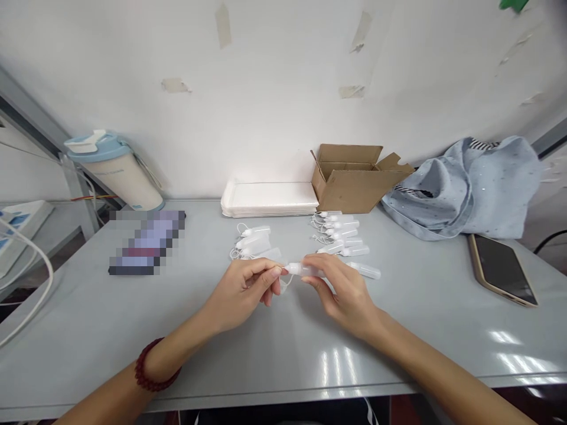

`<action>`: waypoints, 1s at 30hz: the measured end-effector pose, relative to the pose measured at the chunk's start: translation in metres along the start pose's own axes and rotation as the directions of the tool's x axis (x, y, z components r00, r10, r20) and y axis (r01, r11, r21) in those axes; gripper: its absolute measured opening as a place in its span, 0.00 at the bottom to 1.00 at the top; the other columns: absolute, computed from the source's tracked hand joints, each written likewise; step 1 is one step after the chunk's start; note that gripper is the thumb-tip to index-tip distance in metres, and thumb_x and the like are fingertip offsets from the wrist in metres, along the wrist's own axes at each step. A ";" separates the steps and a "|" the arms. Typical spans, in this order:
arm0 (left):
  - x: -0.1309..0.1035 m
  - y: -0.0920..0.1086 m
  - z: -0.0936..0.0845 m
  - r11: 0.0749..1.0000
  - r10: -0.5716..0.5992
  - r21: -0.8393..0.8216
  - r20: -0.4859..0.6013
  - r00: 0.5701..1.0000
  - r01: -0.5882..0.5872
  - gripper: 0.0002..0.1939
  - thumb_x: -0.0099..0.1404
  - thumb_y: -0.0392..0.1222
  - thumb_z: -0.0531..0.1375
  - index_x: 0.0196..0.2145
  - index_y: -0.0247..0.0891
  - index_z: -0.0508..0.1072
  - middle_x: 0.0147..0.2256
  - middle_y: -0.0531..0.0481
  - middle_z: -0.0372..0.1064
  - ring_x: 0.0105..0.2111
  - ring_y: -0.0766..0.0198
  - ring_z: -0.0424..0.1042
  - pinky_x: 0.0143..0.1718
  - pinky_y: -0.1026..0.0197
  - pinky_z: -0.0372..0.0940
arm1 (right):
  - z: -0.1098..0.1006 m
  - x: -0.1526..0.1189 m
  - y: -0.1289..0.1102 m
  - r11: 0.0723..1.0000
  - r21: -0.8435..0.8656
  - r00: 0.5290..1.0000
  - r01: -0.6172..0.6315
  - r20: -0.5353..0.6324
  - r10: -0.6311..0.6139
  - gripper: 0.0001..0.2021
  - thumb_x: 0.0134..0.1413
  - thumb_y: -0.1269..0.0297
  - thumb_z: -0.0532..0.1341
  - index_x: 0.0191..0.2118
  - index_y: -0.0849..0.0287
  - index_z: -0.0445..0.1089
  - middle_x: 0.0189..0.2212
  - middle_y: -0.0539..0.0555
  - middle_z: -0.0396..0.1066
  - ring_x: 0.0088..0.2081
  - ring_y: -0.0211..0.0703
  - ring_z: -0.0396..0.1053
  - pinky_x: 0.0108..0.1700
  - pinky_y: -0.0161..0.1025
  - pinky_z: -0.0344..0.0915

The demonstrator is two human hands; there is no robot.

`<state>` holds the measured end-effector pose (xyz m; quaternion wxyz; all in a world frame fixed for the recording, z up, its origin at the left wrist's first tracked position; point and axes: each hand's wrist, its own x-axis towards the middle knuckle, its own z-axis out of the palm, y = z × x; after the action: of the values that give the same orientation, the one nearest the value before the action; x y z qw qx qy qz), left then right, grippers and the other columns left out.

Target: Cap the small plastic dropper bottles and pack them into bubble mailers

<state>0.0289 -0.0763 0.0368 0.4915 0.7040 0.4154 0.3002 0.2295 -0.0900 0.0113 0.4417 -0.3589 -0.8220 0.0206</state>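
Observation:
In the middle of the table, my right hand (341, 289) grips a small translucent white squeeze bottle (299, 269) between thumb and fingers. The bottle lies nearly level with its narrow tip pointing left. Thumb and forefinger of my left hand (254, 282) are pinched together at that tip; what is between them is too small to make out. A thin white loop (287, 282) hangs below the bottle's neck. Beyond my left hand lies a small group of similar bottles (256, 242). Several more bottles (345, 233) lie in a column beyond my right hand, and another bottle (367, 270) is just beside it.
Against the wall are a stack of white flat packs (274, 198) and an open cardboard box (358, 189). A tumbler (121, 174) and a pixelated flat object (148, 242) are at left. A light blue fabric bag (469, 189) and a phone (505, 268) are at right.

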 end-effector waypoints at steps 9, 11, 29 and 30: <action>0.001 0.003 -0.003 0.997 0.027 0.069 -0.052 0.998 -0.023 0.14 0.64 0.42 0.55 0.24 0.35 0.72 0.21 0.54 0.67 0.19 0.71 0.64 0.23 0.69 0.61 | -0.003 0.002 0.000 1.000 0.020 1.000 -0.016 0.017 0.016 0.10 0.59 0.72 0.56 0.46 0.58 0.62 0.34 0.56 0.72 0.33 0.43 0.70 0.33 0.39 0.68; 0.000 0.006 -0.007 0.999 0.020 0.050 -0.098 0.995 -0.015 0.10 0.63 0.43 0.57 0.30 0.36 0.74 0.23 0.54 0.68 0.20 0.70 0.65 0.22 0.69 0.61 | -0.006 0.004 0.002 1.000 -0.003 1.000 -0.003 0.006 0.003 0.10 0.58 0.73 0.56 0.46 0.58 0.63 0.35 0.56 0.72 0.34 0.43 0.70 0.34 0.40 0.67; -0.002 0.002 0.003 0.998 -0.057 -0.020 -0.061 0.997 0.055 0.14 0.64 0.44 0.54 0.24 0.35 0.69 0.21 0.54 0.64 0.20 0.70 0.63 0.24 0.66 0.60 | 0.003 -0.001 0.005 0.991 -0.056 0.992 0.123 0.010 -0.123 0.11 0.59 0.76 0.52 0.46 0.61 0.64 0.33 0.59 0.72 0.32 0.44 0.69 0.30 0.40 0.68; -0.002 0.002 0.004 0.998 -0.056 -0.019 -0.056 0.997 0.055 0.14 0.64 0.44 0.54 0.24 0.35 0.68 0.22 0.54 0.65 0.20 0.70 0.63 0.24 0.66 0.60 | 0.003 -0.002 0.005 0.990 -0.053 0.992 0.128 0.002 -0.128 0.11 0.59 0.76 0.51 0.45 0.61 0.64 0.33 0.60 0.73 0.32 0.44 0.69 0.30 0.40 0.68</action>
<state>0.0312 -0.0802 0.0373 0.4938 0.6793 0.4459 0.3098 0.2308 -0.0861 0.0065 0.4331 -0.3172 -0.8432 -0.0300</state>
